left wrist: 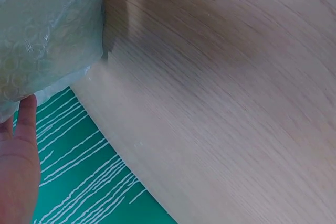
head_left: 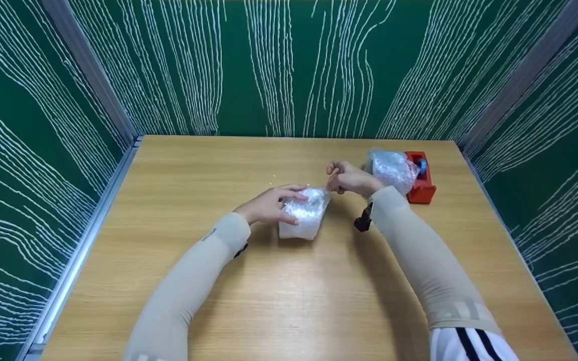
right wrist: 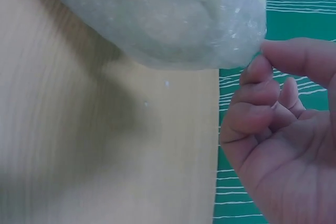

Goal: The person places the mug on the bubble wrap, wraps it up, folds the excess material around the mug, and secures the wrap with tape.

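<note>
A package in clear bubble wrap (head_left: 300, 223) stands at mid-table; what is inside is blurred by the wrap. My left hand (head_left: 268, 204) grips it from the left, thumb on the near side and fingers over the top. In the left wrist view, fingertips (left wrist: 26, 109) touch the wrapped package (left wrist: 50, 35) at its lower edge. At the package's far right corner, my right hand (head_left: 350, 179) pinches the edge of the wrap between thumb and forefinger. The right wrist view shows that pinch at the corner of the bubble wrap (right wrist: 173, 30), with the other fingers curled.
Beyond the right forearm, another piece of bubble wrap (head_left: 393, 168) lies against a red tool-like block (head_left: 421, 193) with a blue part (head_left: 421, 166). Tiny white specks lie on the wooden table (head_left: 208, 165). Green panels with white lines (head_left: 239, 70) enclose the back and sides.
</note>
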Demonstrator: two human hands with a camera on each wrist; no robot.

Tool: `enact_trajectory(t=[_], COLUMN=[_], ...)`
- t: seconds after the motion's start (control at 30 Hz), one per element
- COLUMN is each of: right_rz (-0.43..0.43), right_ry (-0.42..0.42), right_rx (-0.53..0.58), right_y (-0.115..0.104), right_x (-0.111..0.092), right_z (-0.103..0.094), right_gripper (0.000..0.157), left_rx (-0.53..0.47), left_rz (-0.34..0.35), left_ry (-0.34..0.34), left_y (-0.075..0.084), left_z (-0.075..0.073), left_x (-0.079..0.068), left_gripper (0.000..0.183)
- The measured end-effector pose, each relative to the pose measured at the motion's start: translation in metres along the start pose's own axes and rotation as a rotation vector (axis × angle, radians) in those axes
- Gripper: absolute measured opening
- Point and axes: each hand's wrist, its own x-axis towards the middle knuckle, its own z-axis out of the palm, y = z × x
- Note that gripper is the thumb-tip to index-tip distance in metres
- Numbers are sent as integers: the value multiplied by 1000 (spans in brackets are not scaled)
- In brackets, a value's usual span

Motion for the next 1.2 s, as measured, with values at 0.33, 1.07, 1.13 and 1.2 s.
enact_trajectory(t=[0.33, 1.07, 1.13, 1.2], right_rz=[-22, -41, -49, -70], right_ry=[9, 37, 61, 86], right_rx=[146, 294, 247, 198], right_y=[14, 25, 23, 21], right_x=[0, -5, -7, -10], right_z=[7, 4, 1, -1], right_gripper=[35, 25, 27, 30], left_rx=[3, -17, -21, -33], left_rz=[19, -6, -17, -19], left_ry=[11, 50, 63, 89], left_y=[-2, 0, 2, 4], left_z=[1, -5, -7, -11], left_x=[1, 0, 0, -1], left_gripper=[62, 68, 68, 65])
